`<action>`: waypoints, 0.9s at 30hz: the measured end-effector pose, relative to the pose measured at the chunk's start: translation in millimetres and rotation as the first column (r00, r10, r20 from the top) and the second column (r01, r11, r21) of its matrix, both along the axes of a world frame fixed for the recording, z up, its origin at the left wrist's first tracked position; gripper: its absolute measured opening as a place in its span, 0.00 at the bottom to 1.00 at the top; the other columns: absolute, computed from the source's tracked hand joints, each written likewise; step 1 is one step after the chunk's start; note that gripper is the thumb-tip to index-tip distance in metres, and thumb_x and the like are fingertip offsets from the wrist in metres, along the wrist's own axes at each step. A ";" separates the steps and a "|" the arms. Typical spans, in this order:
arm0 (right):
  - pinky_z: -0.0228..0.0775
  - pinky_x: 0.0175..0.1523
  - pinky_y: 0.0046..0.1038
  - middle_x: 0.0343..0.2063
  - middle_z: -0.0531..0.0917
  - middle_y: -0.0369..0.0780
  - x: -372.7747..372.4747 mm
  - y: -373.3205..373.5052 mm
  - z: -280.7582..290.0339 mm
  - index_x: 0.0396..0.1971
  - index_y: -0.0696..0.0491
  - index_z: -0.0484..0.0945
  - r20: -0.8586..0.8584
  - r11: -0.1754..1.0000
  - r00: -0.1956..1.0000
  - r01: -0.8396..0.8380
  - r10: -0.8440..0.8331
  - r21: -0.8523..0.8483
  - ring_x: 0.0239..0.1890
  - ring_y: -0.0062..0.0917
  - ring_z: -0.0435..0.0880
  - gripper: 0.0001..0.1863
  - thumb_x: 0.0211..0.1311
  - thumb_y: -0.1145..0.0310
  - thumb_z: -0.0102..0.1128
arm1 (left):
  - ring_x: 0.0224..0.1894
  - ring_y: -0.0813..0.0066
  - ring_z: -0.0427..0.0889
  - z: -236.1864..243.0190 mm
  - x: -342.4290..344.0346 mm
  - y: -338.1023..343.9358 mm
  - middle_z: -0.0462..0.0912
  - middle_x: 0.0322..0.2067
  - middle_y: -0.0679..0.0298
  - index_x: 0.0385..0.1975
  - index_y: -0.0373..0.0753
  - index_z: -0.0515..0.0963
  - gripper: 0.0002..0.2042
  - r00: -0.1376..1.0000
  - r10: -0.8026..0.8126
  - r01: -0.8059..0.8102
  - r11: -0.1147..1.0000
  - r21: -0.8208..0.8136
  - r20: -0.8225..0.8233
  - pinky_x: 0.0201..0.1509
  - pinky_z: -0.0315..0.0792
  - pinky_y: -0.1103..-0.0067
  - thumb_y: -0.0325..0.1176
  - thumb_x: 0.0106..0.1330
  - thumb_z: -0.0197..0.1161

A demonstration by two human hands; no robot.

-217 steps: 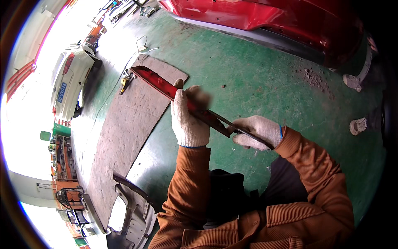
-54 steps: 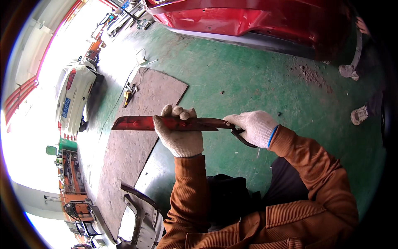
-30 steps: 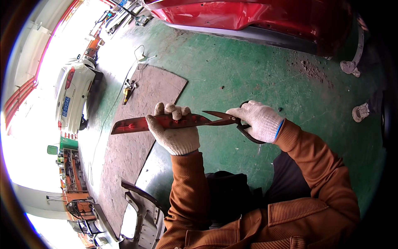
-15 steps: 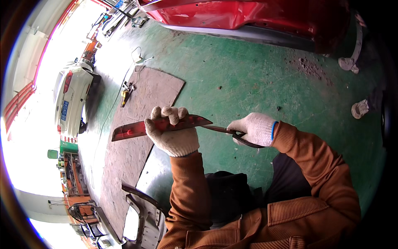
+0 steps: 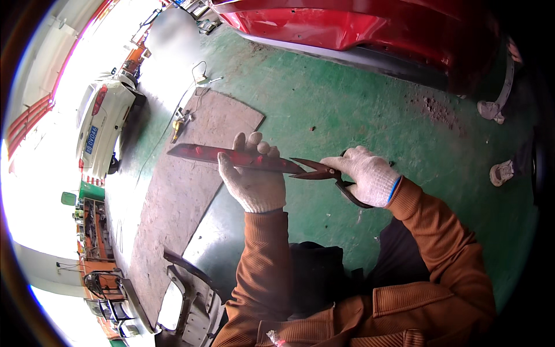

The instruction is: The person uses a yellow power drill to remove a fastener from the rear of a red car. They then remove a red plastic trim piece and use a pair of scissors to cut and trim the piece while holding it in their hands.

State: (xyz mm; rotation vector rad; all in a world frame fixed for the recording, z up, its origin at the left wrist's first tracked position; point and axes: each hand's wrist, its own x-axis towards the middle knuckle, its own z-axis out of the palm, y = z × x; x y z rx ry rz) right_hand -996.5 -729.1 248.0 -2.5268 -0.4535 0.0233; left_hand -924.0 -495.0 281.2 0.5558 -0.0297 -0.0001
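Note:
My left hand [image 5: 254, 188], in a white knit glove, grips a long red tapered strip [image 5: 198, 153] that looks like a car reflector lens. Its fingers curl over the far edge and the thumb lies across the near face. In my right hand [image 5: 371, 177], gloved the same way, is a pair of scissors [image 5: 324, 172] with dark handles. The blades are spread and point left, their tips at the strip's right end. Whether they touch the strip I cannot tell. Part of the handles is hidden in the right palm.
A red car body [image 5: 324, 29] stands at the far side, a white car [image 5: 104, 127] at the left. A brown board [image 5: 173, 202] lies on the green floor, with a yellow power tool [image 5: 177, 129] and cable. Removed body panels [image 5: 196, 312] lie near left. Another person's shoes [image 5: 502, 172] show at right.
The scissors' blades have opened, and their tips have come up to the strip's right end. The strip has tilted so its left end is higher. The view has shifted slightly.

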 end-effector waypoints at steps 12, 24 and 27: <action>0.78 0.56 0.46 0.49 0.88 0.51 4.0 -0.8 -23.6 0.61 0.44 0.81 -0.149 0.927 0.983 -0.041 0.104 0.374 0.53 0.51 0.86 0.24 0.64 0.62 0.66 | 0.39 0.71 0.76 -0.7 0.0 -1.3 0.80 0.47 0.57 0.61 0.35 0.76 0.32 0.995 0.009 -0.025 0.984 0.176 0.095 0.44 0.73 0.73 0.61 0.78 0.53; 0.79 0.50 0.46 0.45 0.90 0.48 13.1 -1.0 -45.0 0.63 0.44 0.78 -0.359 0.949 0.931 0.051 0.068 0.311 0.46 0.50 0.89 0.26 0.65 0.60 0.66 | 0.36 0.79 0.72 13.1 -14.6 -27.6 0.80 0.46 0.60 0.71 0.34 0.66 0.29 0.919 0.338 -0.388 0.693 0.608 0.202 0.43 0.70 0.80 0.52 0.84 0.48; 0.79 0.50 0.47 0.45 0.90 0.49 16.9 -2.5 -53.0 0.62 0.46 0.78 -0.268 0.932 0.963 0.132 -0.040 0.337 0.47 0.50 0.88 0.24 0.66 0.61 0.66 | 0.37 0.78 0.74 -2.8 -11.4 -21.5 0.80 0.47 0.60 0.72 0.36 0.66 0.27 0.948 0.164 -0.310 0.663 0.681 0.272 0.43 0.71 0.79 0.48 0.83 0.51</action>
